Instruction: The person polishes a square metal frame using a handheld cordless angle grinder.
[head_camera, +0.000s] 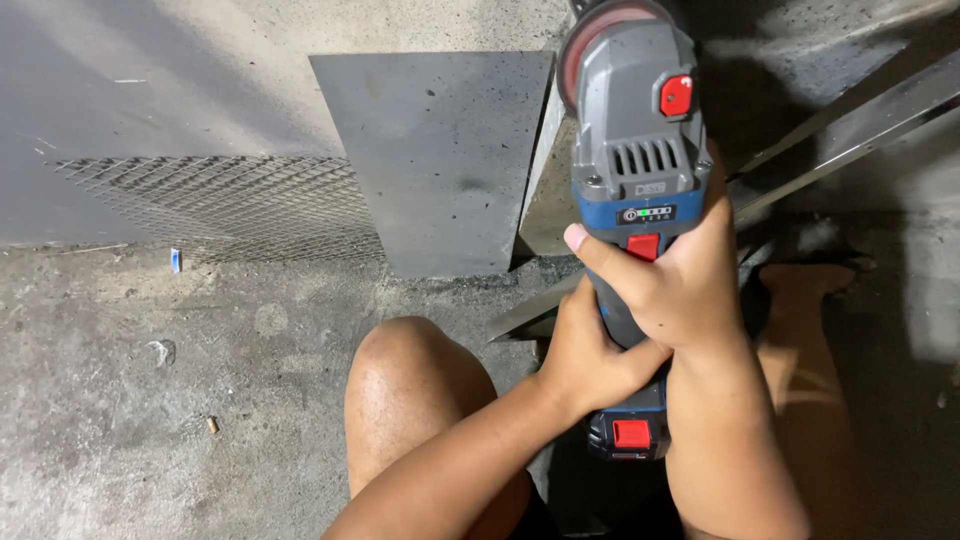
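Both hands grip a grey and blue cordless angle grinder (632, 150), held over the concrete floor (150, 400) right of centre, its disc at the far end; the right hand (690, 285) wraps the body, fingers curled tight around it; the left hand (590, 355) clasps the handle nearer the battery, fingers closed on it; a grey metal plate (440, 160) stands just left, with wire mesh (230, 205) farther left; a bare knee (415, 385) sits near.

The angle grinder (632, 150) sits right of the upright metal plate (440, 150); wire mesh (230, 205) lies left of the plate, and the knee (415, 385) is below it.
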